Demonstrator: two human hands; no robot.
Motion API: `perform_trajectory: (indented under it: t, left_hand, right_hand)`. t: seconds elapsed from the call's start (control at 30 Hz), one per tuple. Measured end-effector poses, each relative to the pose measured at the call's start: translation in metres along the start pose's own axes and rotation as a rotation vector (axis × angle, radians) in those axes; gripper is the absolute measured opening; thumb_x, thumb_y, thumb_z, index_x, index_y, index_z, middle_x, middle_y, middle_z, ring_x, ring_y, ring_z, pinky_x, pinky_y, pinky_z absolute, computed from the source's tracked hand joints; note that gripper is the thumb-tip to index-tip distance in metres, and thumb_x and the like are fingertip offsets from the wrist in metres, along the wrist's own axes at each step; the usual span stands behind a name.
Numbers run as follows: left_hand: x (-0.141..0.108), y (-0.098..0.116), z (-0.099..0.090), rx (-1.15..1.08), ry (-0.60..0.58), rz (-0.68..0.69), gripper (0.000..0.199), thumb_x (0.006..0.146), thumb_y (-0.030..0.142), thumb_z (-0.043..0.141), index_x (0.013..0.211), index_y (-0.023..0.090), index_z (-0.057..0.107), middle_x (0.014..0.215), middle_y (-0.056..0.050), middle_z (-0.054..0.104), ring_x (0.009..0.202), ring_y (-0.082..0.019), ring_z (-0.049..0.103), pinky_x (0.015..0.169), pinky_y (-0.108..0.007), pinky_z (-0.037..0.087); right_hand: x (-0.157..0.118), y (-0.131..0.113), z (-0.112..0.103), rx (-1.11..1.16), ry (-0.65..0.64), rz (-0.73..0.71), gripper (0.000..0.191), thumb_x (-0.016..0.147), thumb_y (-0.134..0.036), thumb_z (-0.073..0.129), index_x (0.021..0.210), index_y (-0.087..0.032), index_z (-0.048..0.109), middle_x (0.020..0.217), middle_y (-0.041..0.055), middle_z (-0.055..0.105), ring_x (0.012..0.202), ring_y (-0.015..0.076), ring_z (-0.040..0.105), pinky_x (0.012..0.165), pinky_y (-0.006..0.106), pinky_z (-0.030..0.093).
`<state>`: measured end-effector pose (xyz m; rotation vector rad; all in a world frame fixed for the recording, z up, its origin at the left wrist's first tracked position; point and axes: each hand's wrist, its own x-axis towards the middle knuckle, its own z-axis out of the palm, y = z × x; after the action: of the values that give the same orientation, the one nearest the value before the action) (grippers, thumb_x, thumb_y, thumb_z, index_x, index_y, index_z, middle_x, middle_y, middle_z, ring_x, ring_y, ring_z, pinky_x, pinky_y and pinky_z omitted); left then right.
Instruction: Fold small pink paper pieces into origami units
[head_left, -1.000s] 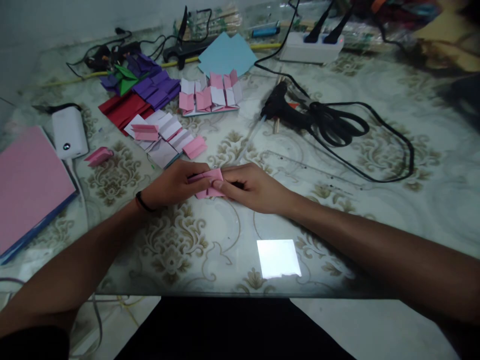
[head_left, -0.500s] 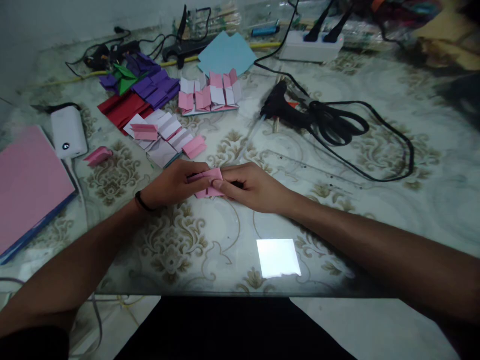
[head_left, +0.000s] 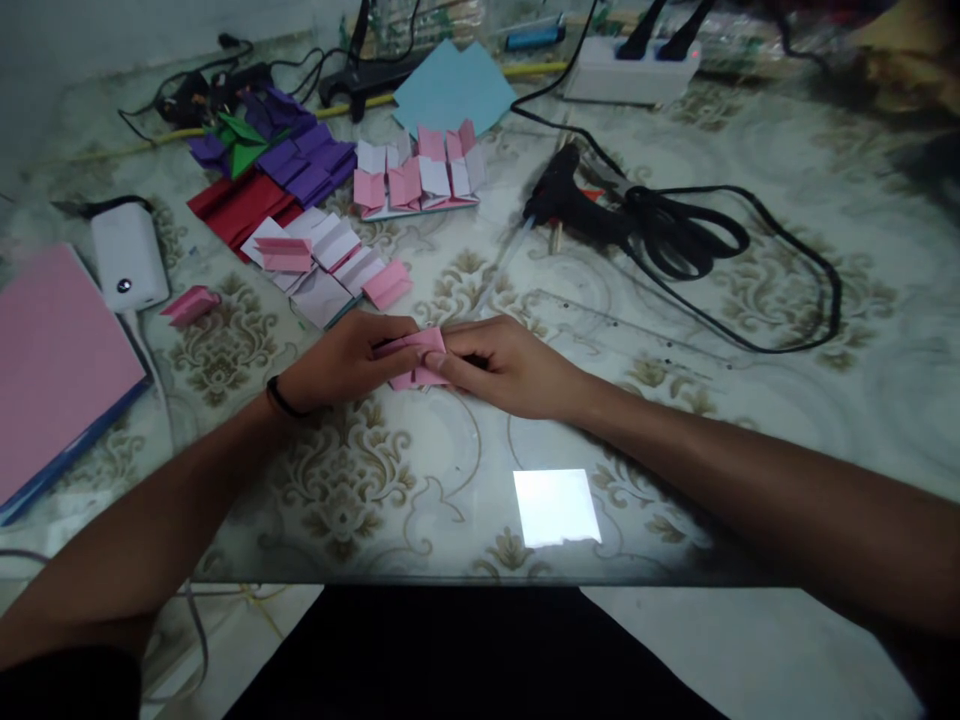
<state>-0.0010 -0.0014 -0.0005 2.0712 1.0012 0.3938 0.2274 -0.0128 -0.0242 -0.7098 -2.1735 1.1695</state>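
A small folded pink paper (head_left: pixel 427 345) is held between both hands above the patterned table. My left hand (head_left: pixel 352 362) pinches its left side, with a dark band at the wrist. On the right side, my right hand (head_left: pixel 502 367) grips the same paper, thumb on top. The thumbs nearly meet at its middle, and the fingers behind it are partly hidden. Just beyond my left hand lie folded white and pink papers (head_left: pixel 322 262), with another pink and white folded group (head_left: pixel 421 175) behind them.
A black glue gun (head_left: pixel 574 200) with a coiled cable lies at the back right, near a white power strip (head_left: pixel 634 70). At the left are a white power bank (head_left: pixel 129 255) and a pink paper stack (head_left: pixel 64 370). Purple folded papers (head_left: pixel 307 165) and blue sheets (head_left: pixel 454 88) lie farther back.
The view has shifted slightly, so table objects appear a little higher. Both hands keep their hold on the pink paper, with hardly any movement.
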Motion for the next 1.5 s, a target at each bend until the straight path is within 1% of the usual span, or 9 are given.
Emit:
perform_trajectory:
  t: [0.17, 0.37, 0.47, 0.63, 0.87, 0.97, 1.17, 1.33, 1.5]
  left_hand:
    - [0.0003, -0.0010, 0.0005, 0.006, 0.013, 0.019, 0.036, 0.097, 0.038, 0.059, 0.069, 0.015, 0.055, 0.061, 0.005, 0.044, 0.060, -0.008, 0.039, 0.057, -0.023, 0.032]
    - [0.0008, -0.0020, -0.0002, 0.019, 0.010, 0.027, 0.037, 0.096, 0.042, 0.058, 0.071, 0.015, 0.059, 0.061, 0.005, 0.044, 0.060, -0.009, 0.041, 0.057, -0.024, 0.032]
    - [0.0010, -0.0026, 0.0004, 0.030, 0.024, 0.031, 0.036, 0.096, 0.041, 0.059, 0.071, 0.015, 0.060, 0.060, 0.005, 0.044, 0.060, -0.009, 0.040, 0.056, -0.024, 0.031]
    - [0.0011, -0.0017, 0.0013, 0.045, 0.040, 0.043, 0.036, 0.096, 0.040, 0.059, 0.071, 0.014, 0.061, 0.058, 0.005, 0.041, 0.058, -0.008, 0.038, 0.056, -0.025, 0.027]
    - [0.0008, -0.0012, 0.0009, 0.056, 0.035, 0.043, 0.034, 0.096, 0.040, 0.059, 0.075, 0.014, 0.064, 0.059, 0.004, 0.046, 0.059, -0.009, 0.041, 0.057, -0.025, 0.028]
    - [0.0009, -0.0009, 0.0008, 0.062, 0.036, 0.043, 0.033, 0.096, 0.039, 0.060, 0.075, 0.014, 0.064, 0.059, 0.005, 0.046, 0.058, -0.009, 0.041, 0.056, -0.025, 0.028]
    - [0.0008, -0.0007, 0.0006, 0.062, 0.037, 0.043, 0.035, 0.096, 0.040, 0.060, 0.072, 0.014, 0.063, 0.058, 0.005, 0.043, 0.058, -0.009, 0.040, 0.056, -0.025, 0.029]
    - [0.0006, -0.0007, 0.0007, 0.054, 0.030, 0.038, 0.037, 0.097, 0.042, 0.059, 0.072, 0.015, 0.062, 0.059, 0.005, 0.046, 0.058, -0.009, 0.042, 0.056, -0.025, 0.030]
    - [0.0004, -0.0014, 0.0013, 0.045, 0.038, 0.031, 0.034, 0.096, 0.040, 0.060, 0.074, 0.014, 0.064, 0.060, 0.004, 0.048, 0.059, -0.009, 0.043, 0.057, -0.026, 0.029]
  right_hand:
    - [-0.0005, -0.0006, -0.0002, -0.002, 0.010, -0.001, 0.058, 0.109, -0.059, 0.045, 0.068, -0.019, 0.046, 0.067, -0.0019, 0.044, 0.064, 0.0109, 0.043, 0.064, 0.027, 0.035]
    - [-0.0007, 0.0011, 0.0003, -0.013, 0.018, -0.028, 0.058, 0.109, -0.058, 0.047, 0.068, -0.018, 0.047, 0.067, -0.0023, 0.045, 0.064, 0.0100, 0.044, 0.063, 0.025, 0.035]
    - [-0.0009, 0.0018, 0.0001, -0.021, 0.024, -0.037, 0.058, 0.109, -0.057, 0.048, 0.067, -0.018, 0.046, 0.065, -0.0032, 0.043, 0.063, 0.0094, 0.043, 0.062, 0.025, 0.034]
    - [-0.0021, 0.0020, -0.0010, -0.021, 0.013, -0.019, 0.057, 0.108, -0.058, 0.049, 0.069, -0.017, 0.051, 0.068, -0.0019, 0.048, 0.064, 0.0097, 0.044, 0.063, 0.025, 0.035]
    - [-0.0019, 0.0021, -0.0009, -0.013, 0.010, -0.012, 0.058, 0.108, -0.060, 0.049, 0.070, -0.017, 0.052, 0.069, -0.0016, 0.050, 0.065, 0.0095, 0.044, 0.063, 0.025, 0.035]
    - [-0.0018, 0.0021, -0.0004, -0.014, 0.014, -0.019, 0.058, 0.108, -0.060, 0.050, 0.069, -0.017, 0.051, 0.067, -0.0025, 0.048, 0.064, 0.0094, 0.043, 0.062, 0.024, 0.035]
    - [-0.0022, 0.0015, -0.0002, -0.015, 0.014, -0.001, 0.057, 0.108, -0.059, 0.050, 0.070, -0.016, 0.054, 0.070, -0.0019, 0.050, 0.064, 0.0090, 0.044, 0.062, 0.024, 0.035]
    - [-0.0018, 0.0015, -0.0001, -0.007, 0.016, -0.006, 0.058, 0.107, -0.061, 0.050, 0.070, -0.016, 0.054, 0.068, -0.0024, 0.048, 0.063, 0.0094, 0.043, 0.062, 0.025, 0.035]
    - [-0.0022, 0.0011, 0.0001, -0.011, 0.017, -0.001, 0.058, 0.107, -0.062, 0.049, 0.072, -0.016, 0.056, 0.070, -0.0016, 0.051, 0.065, 0.0098, 0.044, 0.063, 0.025, 0.036]
